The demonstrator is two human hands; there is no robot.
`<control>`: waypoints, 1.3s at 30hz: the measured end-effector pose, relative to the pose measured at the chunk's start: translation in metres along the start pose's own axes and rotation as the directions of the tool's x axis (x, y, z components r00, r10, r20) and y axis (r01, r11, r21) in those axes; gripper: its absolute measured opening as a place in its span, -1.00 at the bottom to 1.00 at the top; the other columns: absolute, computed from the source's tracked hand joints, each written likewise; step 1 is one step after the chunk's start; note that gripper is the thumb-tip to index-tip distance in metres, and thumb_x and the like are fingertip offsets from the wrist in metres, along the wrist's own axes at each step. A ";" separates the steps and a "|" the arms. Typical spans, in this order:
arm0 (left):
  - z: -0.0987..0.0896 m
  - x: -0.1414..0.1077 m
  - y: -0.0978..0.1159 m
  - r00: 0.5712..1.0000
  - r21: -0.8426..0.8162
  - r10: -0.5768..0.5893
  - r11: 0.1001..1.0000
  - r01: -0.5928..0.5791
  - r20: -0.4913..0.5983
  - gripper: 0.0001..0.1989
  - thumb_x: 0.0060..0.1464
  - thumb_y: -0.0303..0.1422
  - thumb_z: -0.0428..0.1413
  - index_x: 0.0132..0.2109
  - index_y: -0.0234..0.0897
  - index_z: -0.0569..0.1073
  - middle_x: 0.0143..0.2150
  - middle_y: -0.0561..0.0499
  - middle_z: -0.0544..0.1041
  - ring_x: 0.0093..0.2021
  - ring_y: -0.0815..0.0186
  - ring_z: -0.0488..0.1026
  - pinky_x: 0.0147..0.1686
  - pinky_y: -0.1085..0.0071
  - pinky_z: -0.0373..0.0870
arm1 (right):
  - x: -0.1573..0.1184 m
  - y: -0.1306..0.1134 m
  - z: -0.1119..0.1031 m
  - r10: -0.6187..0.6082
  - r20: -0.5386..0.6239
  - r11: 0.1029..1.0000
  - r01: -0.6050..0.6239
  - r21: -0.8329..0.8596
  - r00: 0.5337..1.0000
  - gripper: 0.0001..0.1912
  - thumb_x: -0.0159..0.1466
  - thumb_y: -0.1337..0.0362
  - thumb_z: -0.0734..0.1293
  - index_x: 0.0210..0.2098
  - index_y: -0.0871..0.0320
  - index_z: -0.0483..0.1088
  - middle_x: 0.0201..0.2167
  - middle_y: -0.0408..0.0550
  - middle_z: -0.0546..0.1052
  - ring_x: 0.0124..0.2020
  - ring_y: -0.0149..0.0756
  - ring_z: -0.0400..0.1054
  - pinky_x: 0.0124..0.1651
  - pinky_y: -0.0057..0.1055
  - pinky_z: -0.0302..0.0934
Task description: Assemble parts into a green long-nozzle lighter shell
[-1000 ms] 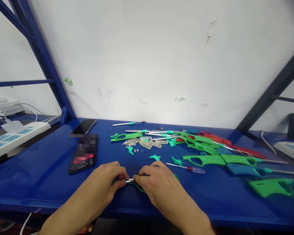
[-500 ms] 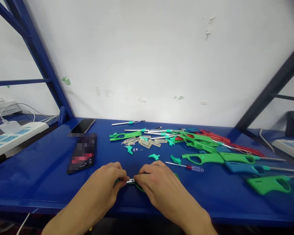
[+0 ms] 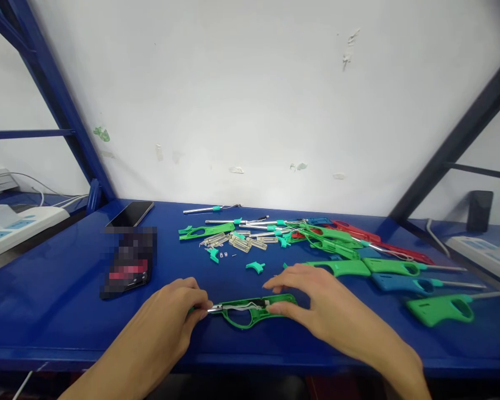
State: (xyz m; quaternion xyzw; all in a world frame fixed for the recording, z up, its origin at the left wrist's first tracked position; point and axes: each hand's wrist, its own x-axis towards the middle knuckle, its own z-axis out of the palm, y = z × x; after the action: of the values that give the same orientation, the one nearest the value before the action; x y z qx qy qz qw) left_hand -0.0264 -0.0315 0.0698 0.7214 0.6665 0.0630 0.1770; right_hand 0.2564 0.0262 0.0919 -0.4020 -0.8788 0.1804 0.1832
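A green lighter shell half (image 3: 254, 318) lies open side up near the front of the blue table, with a white wire and a dark part inside it. My left hand (image 3: 179, 311) pinches the metal tube (image 3: 216, 308) at the shell's left end. Over the shell's right end is my right hand (image 3: 316, 294), thumb and fingers apart, the thumb tip at the shell beside a small pale piece (image 3: 267, 304). Behind them lies a loose teal trigger (image 3: 255, 267).
Metal tubes, clear fuel tanks (image 3: 240, 243), and green shells (image 3: 335, 236) are piled at the back. Assembled green and blue lighters (image 3: 439, 309) lie at the right. Two phones (image 3: 133, 215) are at the left; power strips (image 3: 20, 225) stand beyond the table's sides.
My right hand has moved right and spread its fingers, uncovering the green shell. My left hand still pinches the tube. The view has shifted slightly.
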 end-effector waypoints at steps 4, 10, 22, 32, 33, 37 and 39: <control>-0.002 -0.001 0.003 1.000 -0.005 -0.003 1.000 0.003 0.002 -0.69 0.42 -0.42 -0.03 -0.13 -0.21 0.63 -0.07 -0.03 0.57 -0.08 0.22 0.52 0.02 0.18 0.41 | 0.001 -0.003 0.002 0.007 0.034 1.000 -0.007 0.006 0.999 -0.82 0.37 0.15 0.54 -0.03 -0.15 0.64 -0.08 -0.24 0.69 -0.04 -0.21 0.55 0.05 -0.30 0.37; -0.002 -0.001 0.002 1.000 0.007 -0.013 1.000 0.013 0.016 -0.63 0.40 -0.38 -0.08 -0.11 -0.14 0.65 -0.05 -0.05 0.56 -0.06 0.19 0.53 0.02 0.22 0.39 | 0.012 -0.010 0.014 -0.015 0.043 1.000 0.015 -0.001 0.999 -0.87 0.39 0.20 0.52 -0.06 -0.06 0.66 -0.14 -0.18 0.67 -0.10 -0.22 0.55 -0.05 -0.34 0.36; -0.002 -0.003 0.003 0.999 0.019 -0.019 1.000 0.019 0.032 -0.64 0.38 -0.35 -0.09 -0.08 -0.15 0.63 -0.03 -0.07 0.56 -0.05 0.16 0.52 0.05 0.18 0.39 | 0.011 -0.016 0.015 -0.026 0.055 0.999 0.024 0.032 0.998 -0.94 0.40 0.25 0.51 -0.16 -0.06 0.60 -0.19 -0.25 0.64 -0.15 -0.25 0.51 -0.12 -0.36 0.29; -0.002 -0.001 0.004 0.999 0.005 -0.015 1.000 0.015 0.037 -0.62 0.38 -0.31 -0.13 -0.13 -0.18 0.60 -0.03 -0.08 0.55 -0.05 0.15 0.52 0.04 0.17 0.39 | 0.016 -0.018 0.017 -0.078 0.055 0.996 0.076 0.044 0.995 -0.85 0.50 0.36 0.38 -0.21 0.01 0.53 -0.19 -0.27 0.63 -0.15 -0.32 0.49 -0.07 -0.36 0.25; -0.003 -0.001 0.005 0.999 0.004 -0.016 1.000 0.016 0.034 -0.63 0.37 -0.31 -0.13 -0.15 -0.19 0.59 -0.03 -0.08 0.55 -0.05 0.15 0.52 0.04 0.17 0.39 | 0.016 -0.018 0.017 -0.072 0.057 0.996 0.069 0.049 0.996 -0.85 0.51 0.34 0.36 -0.20 0.00 0.52 -0.19 -0.28 0.64 -0.16 -0.32 0.49 -0.07 -0.35 0.25; -0.003 -0.001 0.005 1.000 -0.009 -0.015 1.000 0.015 0.026 -0.62 0.37 -0.32 -0.15 -0.17 -0.19 0.57 -0.04 -0.08 0.54 -0.06 0.15 0.51 0.04 0.16 0.38 | 0.016 -0.017 0.016 -0.046 0.072 0.997 0.041 0.070 0.996 -0.84 0.55 0.26 0.31 -0.16 -0.02 0.51 -0.17 -0.28 0.64 -0.17 -0.29 0.49 -0.04 -0.31 0.25; -0.002 -0.001 0.004 1.000 -0.013 -0.012 1.000 0.012 0.025 -0.62 0.37 -0.32 -0.15 -0.17 -0.19 0.57 -0.04 -0.08 0.54 -0.06 0.15 0.51 0.03 0.16 0.38 | 0.016 -0.016 0.015 -0.037 0.076 0.997 0.031 0.077 0.996 -0.84 0.56 0.24 0.30 -0.13 -0.05 0.52 -0.15 -0.29 0.65 -0.15 -0.28 0.50 -0.03 -0.31 0.25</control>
State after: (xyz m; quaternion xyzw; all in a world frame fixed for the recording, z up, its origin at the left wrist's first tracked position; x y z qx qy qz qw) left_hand -0.0235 -0.0324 0.0734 0.7170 0.6682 0.0574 0.1901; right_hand 0.2294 0.0260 0.0888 -0.3726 -0.8844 0.2261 0.1671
